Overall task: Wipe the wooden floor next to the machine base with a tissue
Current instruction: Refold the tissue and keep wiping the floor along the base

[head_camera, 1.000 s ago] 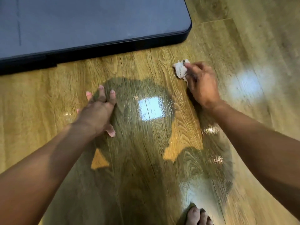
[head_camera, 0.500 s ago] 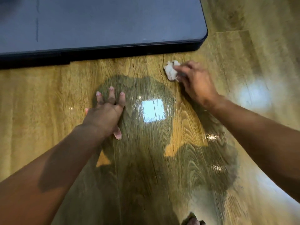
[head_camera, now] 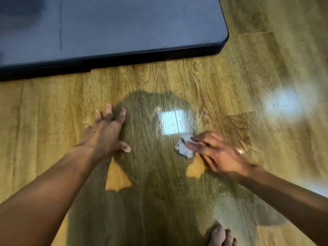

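Since half a second ago, the right hand (head_camera: 216, 153) has swept the tissue (head_camera: 183, 148) from just beside the machine base (head_camera: 124, 23) to a spot well clear of its front edge, nearer the person. Glossy wooden floor (head_camera: 53, 107) fills most of the view, with the person's shadow and a bright square of reflected light (head_camera: 173, 122) lying in front of the base. That base is a flat, dark grey slab with a rounded corner and sits flat on the floor at the top of the view. Further from the base than the reflection, the left hand (head_camera: 104, 134) lies flat on the boards with its fingers spread and straight, holding nothing. Level with it and opposite the base's rounded corner, the right hand is blurred by motion; its fingers look stretched almost straight across the tissue and press it onto the floor. Crumpled and white, the tissue sticks out beyond those fingertips on the side facing the left hand. Bare toes (head_camera: 221, 237) show farthest from the base.
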